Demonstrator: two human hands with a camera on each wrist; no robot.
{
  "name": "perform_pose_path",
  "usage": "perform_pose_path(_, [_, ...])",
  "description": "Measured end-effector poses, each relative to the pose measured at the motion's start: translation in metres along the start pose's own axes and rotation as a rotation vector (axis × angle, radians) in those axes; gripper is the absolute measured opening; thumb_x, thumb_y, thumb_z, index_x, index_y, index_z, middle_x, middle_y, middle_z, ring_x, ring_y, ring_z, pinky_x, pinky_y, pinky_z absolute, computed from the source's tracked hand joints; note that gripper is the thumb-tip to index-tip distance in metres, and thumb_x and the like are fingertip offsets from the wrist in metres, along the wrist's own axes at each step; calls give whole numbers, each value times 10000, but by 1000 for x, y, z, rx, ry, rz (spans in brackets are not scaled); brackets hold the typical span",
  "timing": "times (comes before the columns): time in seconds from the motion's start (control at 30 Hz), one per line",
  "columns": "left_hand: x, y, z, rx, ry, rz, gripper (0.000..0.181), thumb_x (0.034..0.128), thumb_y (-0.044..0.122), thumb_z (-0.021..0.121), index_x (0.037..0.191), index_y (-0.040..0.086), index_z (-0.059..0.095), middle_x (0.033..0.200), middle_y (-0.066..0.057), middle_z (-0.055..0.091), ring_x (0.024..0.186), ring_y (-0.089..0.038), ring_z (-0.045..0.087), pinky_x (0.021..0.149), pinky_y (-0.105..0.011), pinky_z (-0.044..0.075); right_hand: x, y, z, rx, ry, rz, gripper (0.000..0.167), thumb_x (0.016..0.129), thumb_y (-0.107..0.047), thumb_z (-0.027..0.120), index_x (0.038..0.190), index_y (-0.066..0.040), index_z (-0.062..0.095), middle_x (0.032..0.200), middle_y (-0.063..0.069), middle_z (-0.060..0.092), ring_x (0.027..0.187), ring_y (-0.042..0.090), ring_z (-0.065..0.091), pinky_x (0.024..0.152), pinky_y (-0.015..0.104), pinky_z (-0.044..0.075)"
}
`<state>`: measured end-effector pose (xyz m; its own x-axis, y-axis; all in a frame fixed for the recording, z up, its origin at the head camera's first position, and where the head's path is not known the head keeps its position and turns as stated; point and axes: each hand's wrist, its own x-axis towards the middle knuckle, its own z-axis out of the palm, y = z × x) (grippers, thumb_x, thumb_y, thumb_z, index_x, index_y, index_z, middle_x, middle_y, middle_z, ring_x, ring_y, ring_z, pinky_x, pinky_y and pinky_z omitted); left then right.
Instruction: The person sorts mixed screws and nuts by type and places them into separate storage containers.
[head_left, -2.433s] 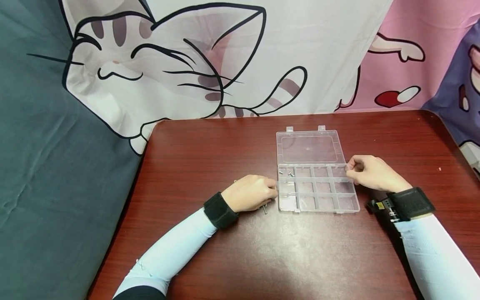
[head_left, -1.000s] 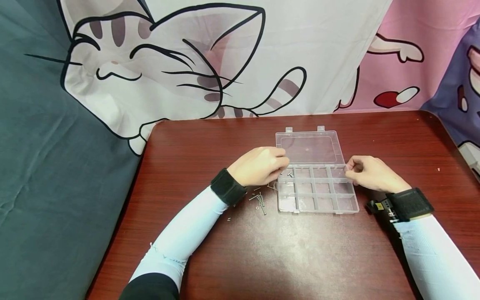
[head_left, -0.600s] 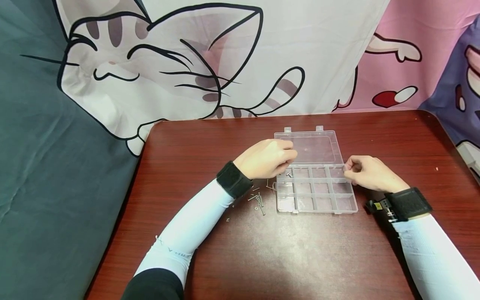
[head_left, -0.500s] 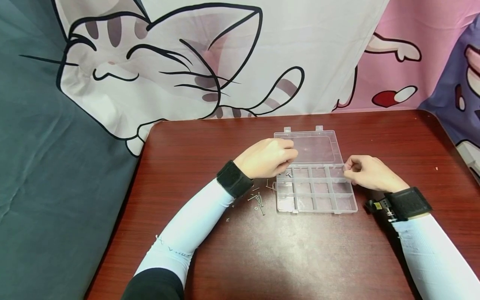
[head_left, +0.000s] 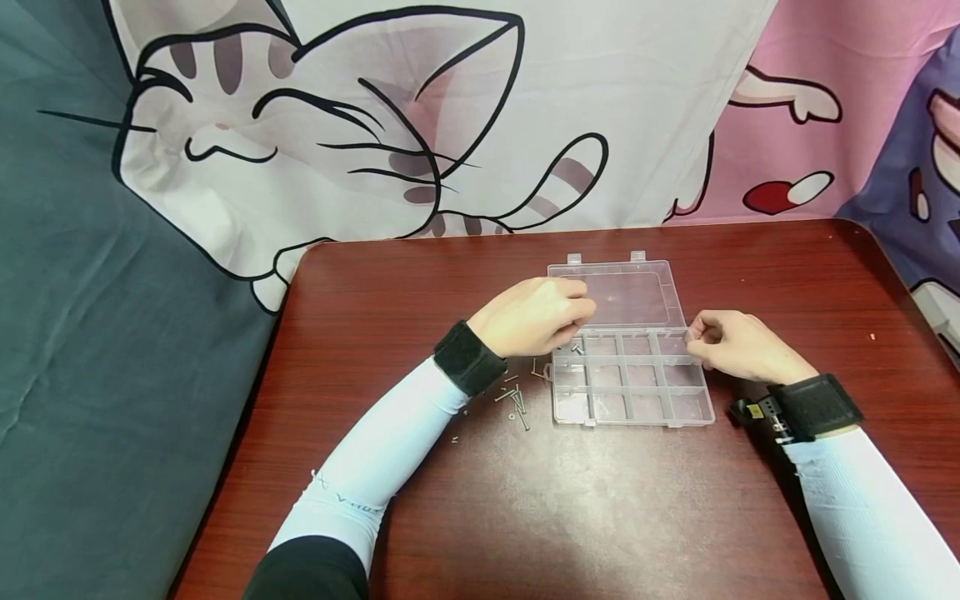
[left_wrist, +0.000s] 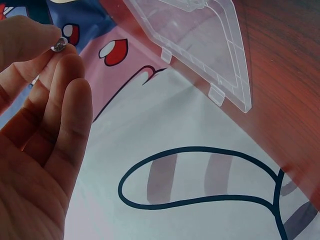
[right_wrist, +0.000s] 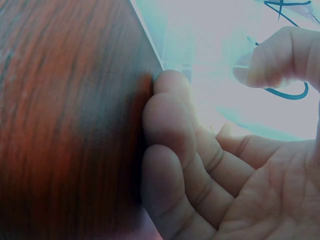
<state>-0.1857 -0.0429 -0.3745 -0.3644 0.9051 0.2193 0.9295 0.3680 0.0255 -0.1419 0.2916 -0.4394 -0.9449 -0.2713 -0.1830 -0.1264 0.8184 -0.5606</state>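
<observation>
Left hand, pinching a small metal piece over the hinge's left end; right hand, gripping the open box by its right edge. Compartments run crosswise between them, nearer the person; loose screws lie left.

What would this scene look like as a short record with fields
Organizer box: clear plastic, divided compartments, lid open
Box contents: small metal hardware, back-left compartment
Left hand: pinches a small metal piece near the box's left side
Right hand: at the box's right edge; grip unclear
Loose screws: on the table, left of the box
</observation>
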Motion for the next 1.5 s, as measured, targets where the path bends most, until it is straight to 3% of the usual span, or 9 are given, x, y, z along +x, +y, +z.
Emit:
perform_pose_path(0.07, [-1,1,0,-15,-18,-17,100,914,172,693,1010,154,671,998,-15,630,896,-150,631,809,-292,525,0,-1,0,3,-3,0,46,901,-176,637,896,-131,644,695,-31,644,630,88,607,627,256,407])
perform_pose_path(0.13, [-3,2,1,-25,-57,-56,473,894,373,758,1307,175,641,1345,-69,615,1204,-224,627,1016,-366,511,0,-1,0,5,-5,-1,47,904,-174,638,898,-128,642,700,-27,646,633,93,608,623,257,410])
perform_pose_path(0.23, [-7,6,2,-44,-127,-133,1057,785,703,750,1632,244,314,1738,-57,184,1577,-337,278,1242,-534,304,0,-2,-1,8,-10,1,49,908,-173,638,903,-124,641,707,-22,648,636,97,610,618,258,414])
perform_pose_path(0.33, [-10,9,3,-40,-170,-185,1228,711,861,675,1671,301,154,1759,22,-58,1622,-351,82,1258,-615,207,0,-2,-1,6,-10,4,51,908,-175,638,907,-124,642,713,-19,652,640,99,615,623,257,417])
perform_pose_path(0.47, [-14,11,2,-22,-182,-204,1235,702,915,614,1671,325,129,1750,62,-98,1629,-320,32,1260,-619,195,0,-2,-2,7,-12,13,56,908,-177,638,912,-121,643,718,-15,653,642,105,619,623,258,418])
perform_pose_path(0.7, [-30,8,-3,-42,-208,-239,1218,706,917,607,1669,335,141,1761,42,20,1626,-314,113,1269,-607,177,1,-1,-1,9,-11,12,47,904,-170,637,907,-124,643,721,-16,659,640,99,626,635,251,429])
perform_pose_path(1.07, [-76,5,-4,-23,-177,-265,1194,713,859,675,1658,284,225,1727,-57,227,1568,-385,288,1232,-619,272,-1,-1,-1,18,-20,15,61,911,-165,633,912,-104,636,720,-1,648,644,117,620,613,259,429])
perform_pose_path(1.27, [-100,8,-4,-23,-138,-262,1109,722,760,756,1610,222,366,1662,-79,361,1508,-317,393,1213,-537,342,-1,0,-1,11,-25,17,64,917,-171,627,917,-108,636,729,-4,655,651,115,622,623,260,431])
perform_pose_path(1.5, [-115,17,8,-23,-112,-232,880,777,601,796,1503,197,509,1443,-32,547,1261,-225,561,996,-417,500,-1,-3,-1,16,-15,7,58,912,-164,630,904,-106,634,718,-3,649,641,116,621,622,258,431])
